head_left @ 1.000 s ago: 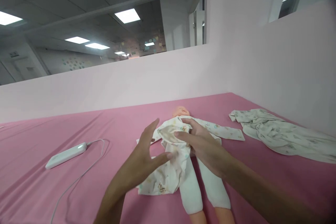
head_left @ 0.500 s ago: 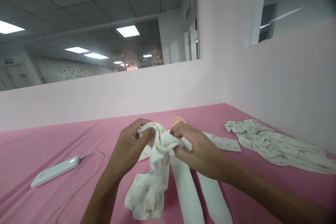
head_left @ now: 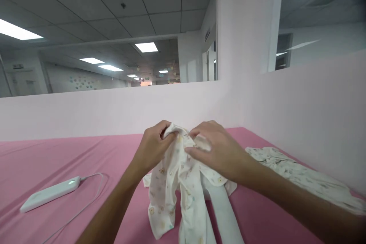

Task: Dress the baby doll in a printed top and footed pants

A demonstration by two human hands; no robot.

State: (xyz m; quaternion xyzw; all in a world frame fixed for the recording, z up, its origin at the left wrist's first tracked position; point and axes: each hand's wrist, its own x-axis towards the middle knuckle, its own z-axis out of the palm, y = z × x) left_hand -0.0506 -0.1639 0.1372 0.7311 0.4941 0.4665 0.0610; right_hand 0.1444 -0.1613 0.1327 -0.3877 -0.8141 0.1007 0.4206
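Observation:
A pair of small white baby pants (head_left: 187, 183) with a bear print hangs in front of me, its two legs dangling down. My left hand (head_left: 156, 143) pinches the waistband at its left side. At the right side of the waistband, my right hand (head_left: 213, 146) has its thumb and fingers around the cloth. Behind the pants lies what looks like a doll with smooth white legs (head_left: 225, 213). It wears a printed top (head_left: 215, 177), mostly covered by the pants and my hands; its head is hidden.
A pink sheet (head_left: 120, 194) covers the surface. On the left lies a white oblong device (head_left: 51, 193) with a thin cable (head_left: 91, 200). A crumpled printed cloth (head_left: 303, 177) lies at the right, beside the white wall (head_left: 309, 114). Windows (head_left: 114, 45) rise behind.
The bunched pants have opened out, and both legs now hang down. Both hands have risen slightly, and my right hand has shifted its hold. The view has tilted up a little.

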